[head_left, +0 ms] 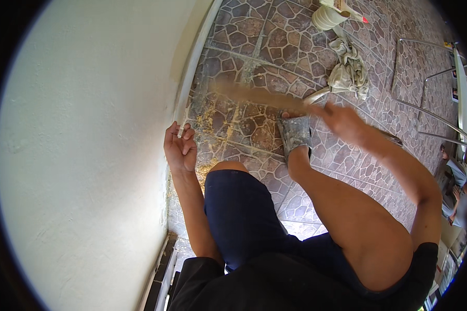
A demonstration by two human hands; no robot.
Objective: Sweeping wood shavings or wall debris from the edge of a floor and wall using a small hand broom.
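Note:
My left hand [181, 150] is raised close to the pale wall, its fingers curled around a small whitish piece [180, 131]. The kind of that piece is too small to tell. On the right, my right hand [343, 123] grips one end of a long tan stick [259, 97]. Motion smears the stick, and its far end reaches left above the floor toward the wall. Yellowish crumbs [206, 119] lie scattered on the stone-patterned floor tiles [290, 41] below it, near my left hand. A worn grey slipper [297, 136] is on my foot beside the stick.
The pale wall [88, 129] rises along the left, with a skirting strip [194, 57] at its foot. Farther off lie a crumpled cloth [349, 72] and a cream ribbed container [327, 18]. Metal frame legs [436, 111] stand at right, near another person [459, 176].

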